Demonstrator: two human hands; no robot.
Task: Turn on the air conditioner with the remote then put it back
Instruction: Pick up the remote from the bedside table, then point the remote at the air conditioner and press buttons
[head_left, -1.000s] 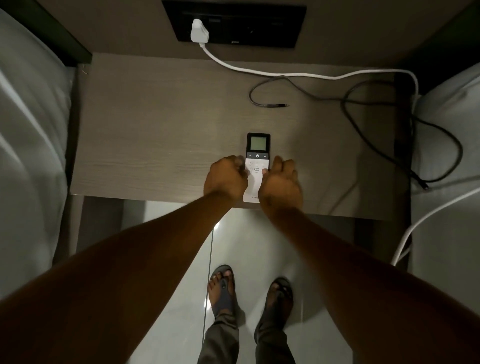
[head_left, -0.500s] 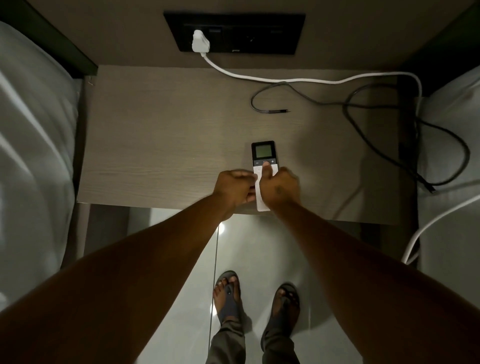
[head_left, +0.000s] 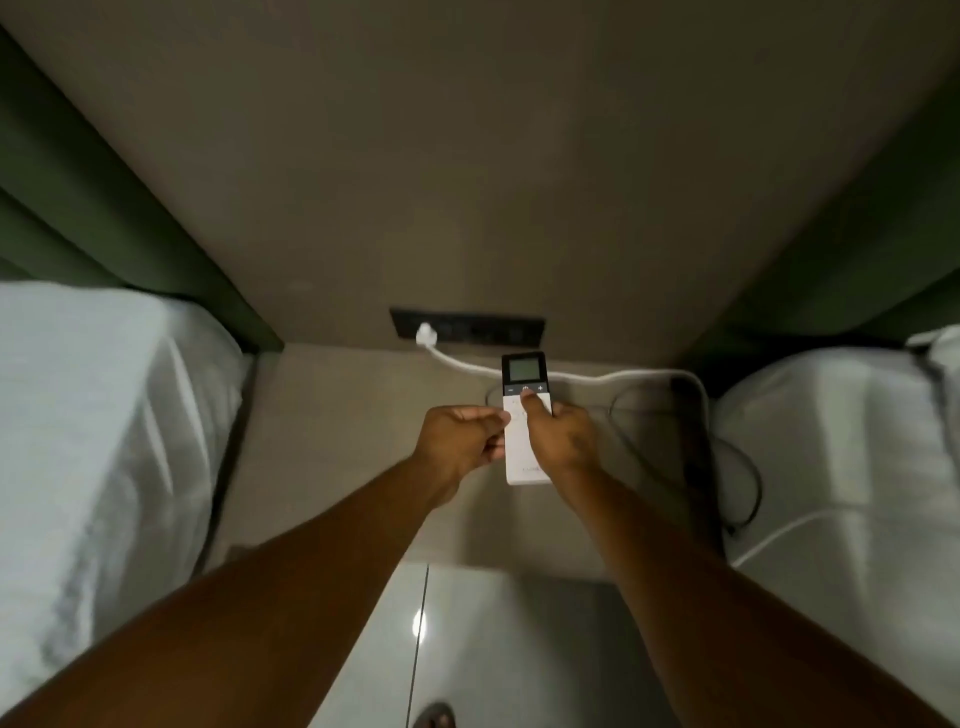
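The remote (head_left: 523, 441) is a slim white bar with a dark top section and a small grey screen. It is lifted off the wooden bedside table (head_left: 332, 467) and held in front of me, screen end pointing away. My right hand (head_left: 558, 441) grips its right side, thumb resting on the middle button of the dark strip. My left hand (head_left: 460, 441) pinches its left edge with fingers curled. No air conditioner is in view.
A black socket panel (head_left: 483, 328) on the beige wall holds a white plug (head_left: 426, 332); its white cable (head_left: 623, 375) and dark cables (head_left: 737, 467) run over the table's right side. White pillows lie at left (head_left: 104, 415) and right (head_left: 841, 441). Glossy floor below.
Both hands have lifted the remote off the table and raised it. My head has tilted up, so more wall shows. My right thumb now sits on the button strip.
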